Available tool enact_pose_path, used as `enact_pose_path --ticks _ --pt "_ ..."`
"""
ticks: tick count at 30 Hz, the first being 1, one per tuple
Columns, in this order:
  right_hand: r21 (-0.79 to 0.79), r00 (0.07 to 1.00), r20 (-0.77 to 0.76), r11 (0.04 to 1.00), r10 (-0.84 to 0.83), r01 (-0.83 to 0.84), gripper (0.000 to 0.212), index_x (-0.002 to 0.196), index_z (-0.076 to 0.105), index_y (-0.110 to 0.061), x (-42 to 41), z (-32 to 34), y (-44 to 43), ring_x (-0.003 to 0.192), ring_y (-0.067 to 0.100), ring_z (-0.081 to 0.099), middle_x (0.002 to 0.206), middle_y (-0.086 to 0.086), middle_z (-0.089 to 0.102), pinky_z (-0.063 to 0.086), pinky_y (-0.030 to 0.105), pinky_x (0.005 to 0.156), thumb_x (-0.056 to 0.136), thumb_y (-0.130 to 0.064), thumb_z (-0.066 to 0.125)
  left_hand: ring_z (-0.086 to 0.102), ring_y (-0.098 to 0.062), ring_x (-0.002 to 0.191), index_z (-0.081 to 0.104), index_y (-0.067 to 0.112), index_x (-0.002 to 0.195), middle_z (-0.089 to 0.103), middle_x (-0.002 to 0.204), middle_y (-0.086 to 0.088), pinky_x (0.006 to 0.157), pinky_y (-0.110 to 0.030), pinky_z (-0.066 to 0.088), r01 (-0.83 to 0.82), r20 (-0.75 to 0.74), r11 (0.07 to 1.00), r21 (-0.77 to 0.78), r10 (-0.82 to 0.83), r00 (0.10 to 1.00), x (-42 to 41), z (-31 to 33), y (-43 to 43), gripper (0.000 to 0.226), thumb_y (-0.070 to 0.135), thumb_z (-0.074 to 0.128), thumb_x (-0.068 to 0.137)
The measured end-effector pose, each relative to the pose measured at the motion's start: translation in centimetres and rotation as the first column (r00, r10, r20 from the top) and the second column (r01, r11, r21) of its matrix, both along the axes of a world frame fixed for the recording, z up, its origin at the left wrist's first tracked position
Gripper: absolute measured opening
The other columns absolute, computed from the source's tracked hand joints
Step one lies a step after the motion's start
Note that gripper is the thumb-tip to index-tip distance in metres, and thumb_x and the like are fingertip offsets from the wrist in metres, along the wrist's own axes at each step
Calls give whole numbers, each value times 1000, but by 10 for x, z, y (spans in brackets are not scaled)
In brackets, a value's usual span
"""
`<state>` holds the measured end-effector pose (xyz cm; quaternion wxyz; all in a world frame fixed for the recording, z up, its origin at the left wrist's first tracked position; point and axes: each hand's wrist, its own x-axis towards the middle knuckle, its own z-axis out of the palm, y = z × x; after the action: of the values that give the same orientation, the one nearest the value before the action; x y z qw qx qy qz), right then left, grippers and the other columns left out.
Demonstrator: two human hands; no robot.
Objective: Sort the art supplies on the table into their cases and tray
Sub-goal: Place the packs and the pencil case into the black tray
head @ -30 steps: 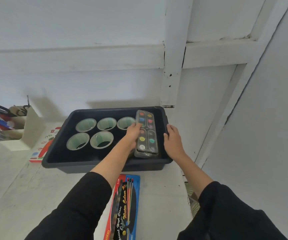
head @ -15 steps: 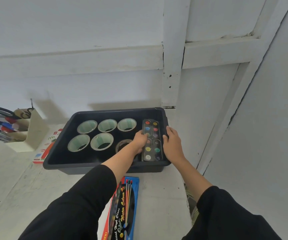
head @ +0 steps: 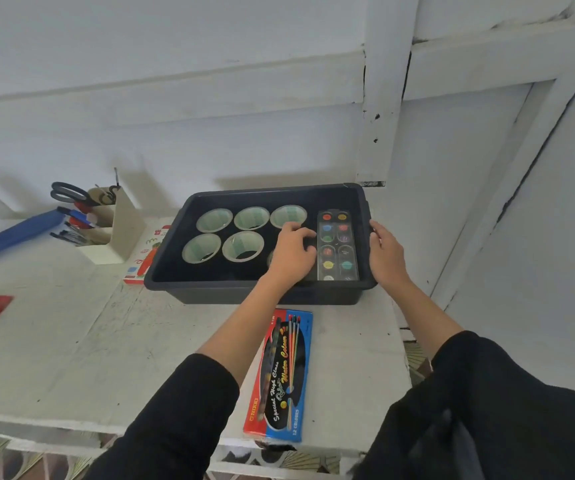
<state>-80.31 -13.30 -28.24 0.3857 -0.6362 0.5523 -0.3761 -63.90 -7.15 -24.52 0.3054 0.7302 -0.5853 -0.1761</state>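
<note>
- Head view: the paint set (head: pixel 337 245) lies flat at the right end of the dark tray (head: pixel 255 294).
- The left hand (head: pixel 294 252) has its fingers curled against the set's left edge. I cannot tell if they grip it.
- The right hand (head: pixel 386 254) rests loose fingers on the tray's right rim.
- On the surface (head: pixel 106 341), a box (head: pixel 281 372) reads "NIKKI", "Water Colour", "12 COLOURS".
</note>
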Motion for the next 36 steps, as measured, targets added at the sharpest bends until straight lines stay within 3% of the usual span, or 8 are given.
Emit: enact_pose_path --ticks 5,12,16,18,21,24,29,36 --pt "-15 952 129 959 -278 283 34 129 51 -12 -16 -25 50 107 23 58 119 11 61 48 38 94 101 -13 31 47 -6 109 69 9 101 51 115 4 85 -2 38 -47 -7 959 -280 46 999 11 -14 58 21 -1 56 89" --pt "-79 983 16 980 -184 185 28 108 62 -5 -12 -54 151 88 13 54 103 12 64 37 5 72 92 6 43 44 -3 99 68 3 85 57 98 -10 77 -5 40 -115 14 834 -539 145 989 31 -65 130 19 -2 51 79" --pt "-96 985 -160 994 -68 53 26 115 62 -7 12 -63 192 107 11 46 121 8 57 30 2 86 95 -3 45 46 -11 102 66 6 100 56 108 -10 84 -28 51 -232 -95 929 -288 213 972 32 -90 163 18 5 54 87" --pt "-94 949 -314 995 -15 -15 32 127 55 -8 27 -70 209 121 17 39 134 8 50 32 18 98 97 -14 46 41 -14 115 61 9 118 49 126 -9 96 -33 43 -277 -81 961 -14 275 958 31 -97 175 27 15 52 94" --pt "-86 876 -480 991 51 -104 46 137 44 -7 44 -77 233 131 24 32 143 9 42 28 34 108 97 -27 47 34 -21 125 55 13 129 41 136 -8 102 -39 33 -156 26 977 147 154 988 28 -97 193 36 28 45 98" --pt "-37 917 -397 998 23 -41 47 136 44 -4 48 -79 242 130 25 36 139 10 46 29 31 108 94 -24 53 32 -21 126 54 14 129 40 135 -7 103 -37 31 -49 -36 981 186 57 998 23 -92 201 38 33 47 98" --pt "48 980 -117 985 -160 167 29 121 55 -3 34 -61 261 101 18 58 117 11 60 43 15 74 93 -11 55 61 -15 107 42 19 136 54 121 2 83 -28 56 179 -499 976 125 -94 861 8 -83 208 38 23 49 98" --pt "119 894 166 909 -416 400 18 111 53 -10 -19 -45 279 79 9 65 110 0 60 49 10 48 94 -14 53 62 -19 107 41 19 137 57 126 -8 80 -32 58 344 -623 938 45 -243 744 -41 -51 201 43 18 54 96"
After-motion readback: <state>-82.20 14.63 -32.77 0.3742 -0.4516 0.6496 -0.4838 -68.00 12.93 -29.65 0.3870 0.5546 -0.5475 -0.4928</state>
